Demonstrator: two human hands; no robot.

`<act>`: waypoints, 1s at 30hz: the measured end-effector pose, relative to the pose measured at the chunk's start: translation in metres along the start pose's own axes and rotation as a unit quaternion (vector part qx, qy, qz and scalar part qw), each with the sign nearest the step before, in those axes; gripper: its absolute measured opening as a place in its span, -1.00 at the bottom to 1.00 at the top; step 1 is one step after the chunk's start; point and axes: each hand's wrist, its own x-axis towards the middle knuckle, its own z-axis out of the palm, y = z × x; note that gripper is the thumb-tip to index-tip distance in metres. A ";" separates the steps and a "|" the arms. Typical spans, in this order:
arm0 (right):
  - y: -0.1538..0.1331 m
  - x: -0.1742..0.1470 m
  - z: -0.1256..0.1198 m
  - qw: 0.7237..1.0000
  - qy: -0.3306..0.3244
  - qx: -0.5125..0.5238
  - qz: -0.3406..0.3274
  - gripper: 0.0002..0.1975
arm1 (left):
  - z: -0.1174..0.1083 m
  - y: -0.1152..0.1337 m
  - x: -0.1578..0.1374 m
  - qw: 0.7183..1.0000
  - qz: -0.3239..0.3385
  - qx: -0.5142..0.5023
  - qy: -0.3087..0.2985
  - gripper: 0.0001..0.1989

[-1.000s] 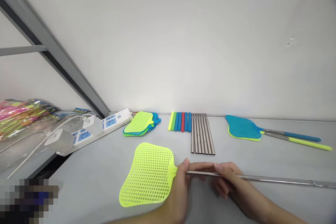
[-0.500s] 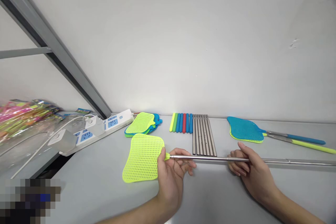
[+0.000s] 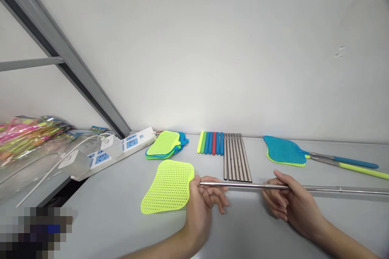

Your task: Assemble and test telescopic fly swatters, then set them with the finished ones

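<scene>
A yellow-green perforated fly swatter head is joined to a long extended metal telescopic rod. At the joint, my left hand pinches the neck between thumb and fingers, hiding the neck. Farther along to the right, my right hand holds the rod, which lies across its fingers under the thumb. The rod's far end runs out of view at the right edge. Just beyond the rod, between the hands, lies a row of metal rods. Beside them is a row of coloured handles.
A stack of swatter heads lies behind the held one. Two swatters with handles lie at the right. To the left are a white power strip with plugged-in adapters and cables, and bagged colourful items. A wall stands behind the table.
The swatter head has turned and tilted slightly, and my left thumb has shifted off its face to the neck. Both hands have dropped a little. The view has shifted slightly.
</scene>
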 end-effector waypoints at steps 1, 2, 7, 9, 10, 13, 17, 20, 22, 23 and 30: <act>0.000 0.000 0.000 1.000 -0.005 -0.005 0.006 -0.47 | 0.000 0.000 0.000 1.000 0.004 0.004 -0.001 -0.59; 0.000 -0.001 -0.001 1.000 -0.010 -0.009 0.009 -0.46 | 0.000 0.000 -0.001 1.000 0.008 0.009 -0.004 -0.58; 0.000 0.000 -0.004 0.999 -0.021 -0.021 0.031 -0.44 | -0.002 -0.001 -0.003 0.998 0.020 0.051 -0.015 -0.54; -0.001 0.000 -0.005 0.999 -0.013 -0.018 0.040 -0.44 | -0.003 -0.002 -0.004 0.997 0.019 0.070 -0.031 -0.53; -0.002 0.000 -0.006 0.999 -0.011 -0.015 0.042 -0.45 | -0.003 -0.002 -0.005 0.996 0.016 0.076 -0.040 -0.52; -0.002 0.000 -0.006 0.999 -0.009 -0.008 0.038 -0.45 | -0.003 -0.003 -0.006 0.994 0.007 0.088 -0.057 -0.49; -0.001 0.000 -0.006 1.000 -0.007 -0.002 0.027 -0.43 | -0.004 -0.004 -0.008 0.992 0.007 0.097 -0.076 -0.47; 0.000 0.000 -0.006 1.000 -0.013 -0.005 0.022 -0.42 | -0.005 -0.004 -0.008 0.990 0.011 0.104 -0.090 -0.46; 0.001 0.001 -0.006 1.000 -0.015 -0.009 0.018 -0.42 | -0.005 -0.005 -0.008 0.990 0.015 0.104 -0.095 -0.47; 0.001 0.001 -0.006 1.000 -0.015 -0.011 0.016 -0.42 | -0.005 -0.005 -0.008 0.990 0.017 0.103 -0.096 -0.48; 0.003 0.000 -0.001 0.997 -0.025 -0.067 -0.005 -0.35 | -0.005 -0.005 -0.015 0.986 0.016 0.127 -0.109 -0.45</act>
